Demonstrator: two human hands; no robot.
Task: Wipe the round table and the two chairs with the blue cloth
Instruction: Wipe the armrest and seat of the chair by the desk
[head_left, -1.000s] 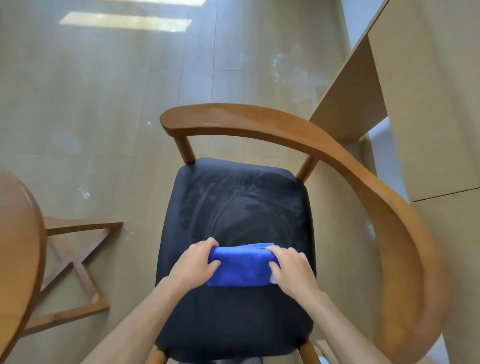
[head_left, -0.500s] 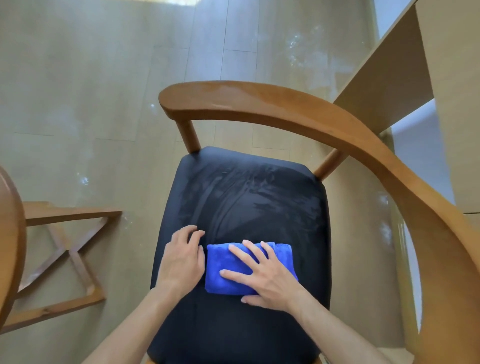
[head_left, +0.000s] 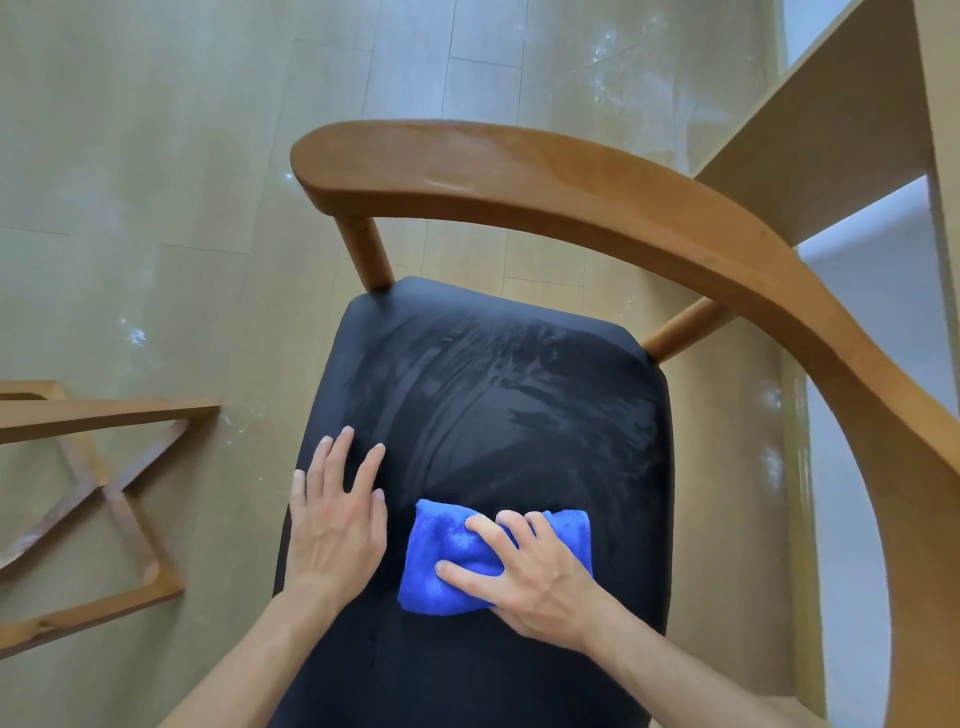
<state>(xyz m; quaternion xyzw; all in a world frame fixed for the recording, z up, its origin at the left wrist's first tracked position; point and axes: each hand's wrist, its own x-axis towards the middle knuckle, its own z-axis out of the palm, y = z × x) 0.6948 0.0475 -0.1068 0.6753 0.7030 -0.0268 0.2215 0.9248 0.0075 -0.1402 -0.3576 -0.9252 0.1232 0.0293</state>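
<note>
Looking down from the head view, the right hand lies on top of the blue cloth, its fingers bent over the folded pad and the thumb pressing along its near edge, so it seems to be gathering or gripping the cloth against the chair seat. The cloth sits on the near half of the black seat, right of centre, its long axis running left to right across the seat. The left hand rests flat on the seat just beside the cloth's left end, fingers straight and slightly spread, holding nothing. Ahead of the cloth the seat shows damp streaks up toward the curved wooden backrest, which wraps round to the right. I'd judge the seat wiping is under way, with the right hand plainly placed to drive the next stroke. A wooden cross base stands on the floor at left.
</note>
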